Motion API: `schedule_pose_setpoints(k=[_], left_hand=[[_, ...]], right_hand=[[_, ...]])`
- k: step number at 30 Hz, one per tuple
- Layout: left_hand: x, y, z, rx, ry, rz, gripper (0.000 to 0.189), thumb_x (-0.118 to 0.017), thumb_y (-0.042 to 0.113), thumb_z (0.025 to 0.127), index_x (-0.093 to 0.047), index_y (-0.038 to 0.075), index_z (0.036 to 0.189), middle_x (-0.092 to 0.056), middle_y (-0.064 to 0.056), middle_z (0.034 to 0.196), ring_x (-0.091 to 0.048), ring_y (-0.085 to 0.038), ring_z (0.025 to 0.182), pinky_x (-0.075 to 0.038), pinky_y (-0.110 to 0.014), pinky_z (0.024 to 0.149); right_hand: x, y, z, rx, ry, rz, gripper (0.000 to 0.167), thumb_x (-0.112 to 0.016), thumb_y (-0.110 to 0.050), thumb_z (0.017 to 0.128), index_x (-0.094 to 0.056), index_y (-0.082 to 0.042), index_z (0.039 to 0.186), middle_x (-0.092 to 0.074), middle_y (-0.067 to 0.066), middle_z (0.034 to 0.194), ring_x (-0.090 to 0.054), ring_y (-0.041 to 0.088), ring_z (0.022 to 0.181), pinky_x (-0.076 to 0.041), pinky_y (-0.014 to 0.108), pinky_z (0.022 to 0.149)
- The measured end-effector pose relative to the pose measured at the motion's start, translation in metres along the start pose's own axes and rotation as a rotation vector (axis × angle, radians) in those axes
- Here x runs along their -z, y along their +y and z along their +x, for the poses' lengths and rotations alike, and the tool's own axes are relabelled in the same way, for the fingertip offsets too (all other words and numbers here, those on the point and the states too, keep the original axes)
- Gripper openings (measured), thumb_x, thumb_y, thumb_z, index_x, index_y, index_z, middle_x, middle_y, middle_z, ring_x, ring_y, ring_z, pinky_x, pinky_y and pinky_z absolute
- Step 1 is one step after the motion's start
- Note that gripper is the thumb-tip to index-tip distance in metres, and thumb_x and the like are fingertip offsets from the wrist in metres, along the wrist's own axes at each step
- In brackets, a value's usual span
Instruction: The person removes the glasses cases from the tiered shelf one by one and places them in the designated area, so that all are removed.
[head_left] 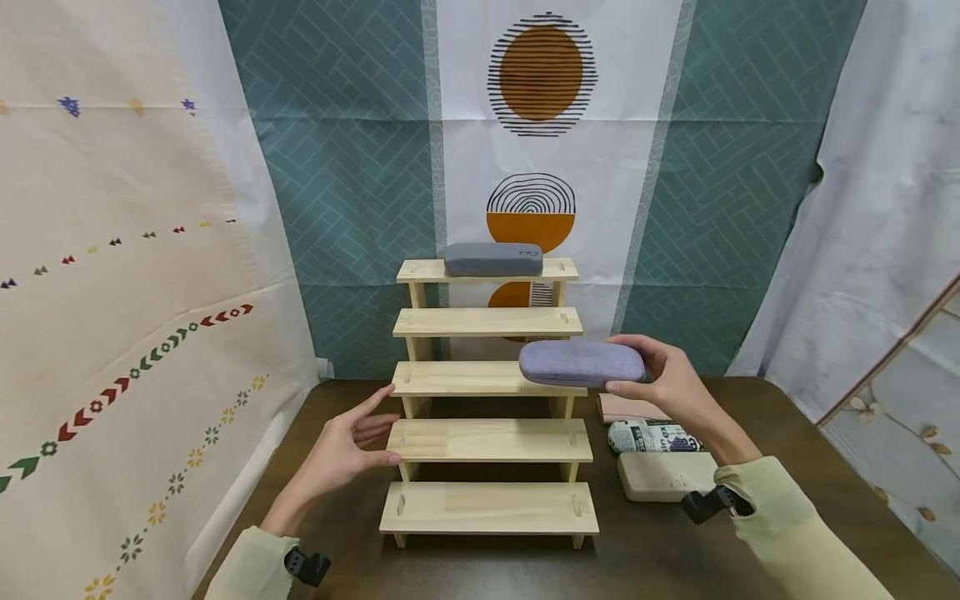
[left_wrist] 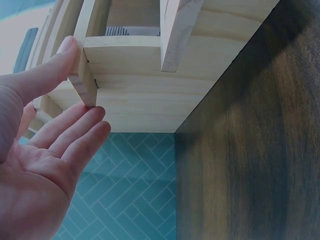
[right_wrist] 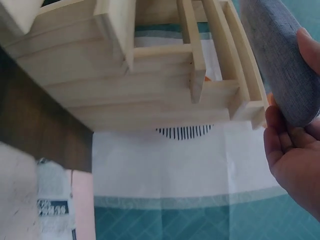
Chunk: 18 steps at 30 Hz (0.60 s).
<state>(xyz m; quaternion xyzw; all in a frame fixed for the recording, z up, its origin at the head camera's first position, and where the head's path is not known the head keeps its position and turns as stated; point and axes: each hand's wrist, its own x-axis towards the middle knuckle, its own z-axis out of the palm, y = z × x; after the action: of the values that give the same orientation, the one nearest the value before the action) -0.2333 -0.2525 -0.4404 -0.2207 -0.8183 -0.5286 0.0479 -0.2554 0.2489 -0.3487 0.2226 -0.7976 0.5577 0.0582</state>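
A stepped light-wood display stand with several tiers stands in the middle of the table. My left hand is at its left side, thumb and fingers spanning the end of a lower board and holding it. In my right hand is a lavender-grey, fabric-covered glasses case, pinched by its right end between thumb and fingers. The case is level and overlaps the right part of the middle tier in the head view. A grey glasses case rests on the top tier.
Right of the stand on the dark wooden table lie a pink case, a case with printed lettering and a cream case. Patterned cloths hang behind and on both sides.
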Motion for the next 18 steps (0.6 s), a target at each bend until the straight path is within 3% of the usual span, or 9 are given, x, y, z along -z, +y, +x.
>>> schedule_pose_setpoints(k=[11, 18], left_hand=[[0.0, 0.001, 0.0, -0.007, -0.003, 0.004, 0.104, -0.095, 0.005, 0.077, -0.042, 0.023, 0.164, -0.063, -0.023, 0.141, -0.064, -0.037, 0.127, -0.051, -0.057, 0.102], [0.0, 0.001, 0.0, -0.014, -0.001, 0.012, 0.104, -0.095, 0.005, 0.077, -0.041, 0.022, 0.164, -0.063, -0.022, 0.141, -0.064, -0.037, 0.127, -0.055, -0.05, 0.101]], right_hand=[[0.022, 0.009, -0.035, 0.021, 0.016, -0.005, 0.057, -0.081, 0.0, 0.092, -0.057, 0.001, 0.143, -0.061, 0.014, 0.126, -0.064, 0.021, 0.101, -0.062, 0.029, 0.078], [0.036, 0.015, -0.056, 0.053, -0.001, -0.033, 0.056, -0.08, 0.005, 0.091, -0.057, 0.002, 0.142, -0.064, 0.01, 0.122, -0.066, 0.021, 0.096, -0.062, 0.031, 0.073]])
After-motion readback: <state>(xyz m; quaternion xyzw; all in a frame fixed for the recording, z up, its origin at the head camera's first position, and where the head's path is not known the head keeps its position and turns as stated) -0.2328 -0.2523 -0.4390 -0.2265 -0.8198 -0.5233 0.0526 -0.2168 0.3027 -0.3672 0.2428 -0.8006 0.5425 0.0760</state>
